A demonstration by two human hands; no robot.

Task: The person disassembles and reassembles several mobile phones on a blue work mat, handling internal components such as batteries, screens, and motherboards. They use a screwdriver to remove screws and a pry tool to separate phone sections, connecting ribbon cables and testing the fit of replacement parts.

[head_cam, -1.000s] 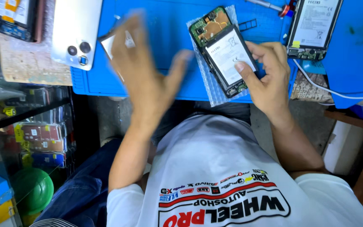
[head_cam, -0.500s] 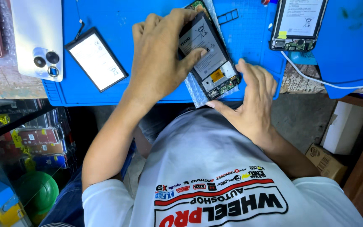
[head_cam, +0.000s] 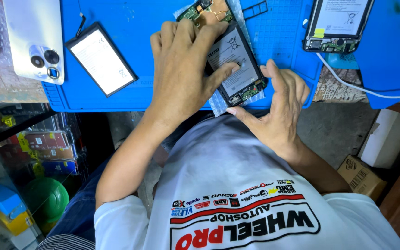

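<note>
The left hand (head_cam: 181, 74) lies flat over the opened phone (head_cam: 230, 58), its fingers spread across the upper part and its thumb pressing down on the phone's battery (head_cam: 234, 62); it is a pressing grip rather than a closed one, the palm down and nothing lifted. The right hand (head_cam: 278, 106) cups the phone's lower corner from the near side, thumb under the bottom edge and fingers curled against the right side, a loose open grip that steadies the phone. The phone rests on a piece of clear bubble wrap (head_cam: 216, 104) on the blue work mat (head_cam: 126, 97), near the mat's front edge, with green circuit board showing at both ends.

To the left on the mat lies a loose battery (head_cam: 102, 59), well apart from the hands. Further left, off the mat on the table (head_cam: 5, 90), sits a white phone back cover (head_cam: 33, 39) with three camera rings. At the upper right another opened phone (head_cam: 339, 23) lies on the mat, with a white cable (head_cam: 362, 90) running away beside it.
</note>
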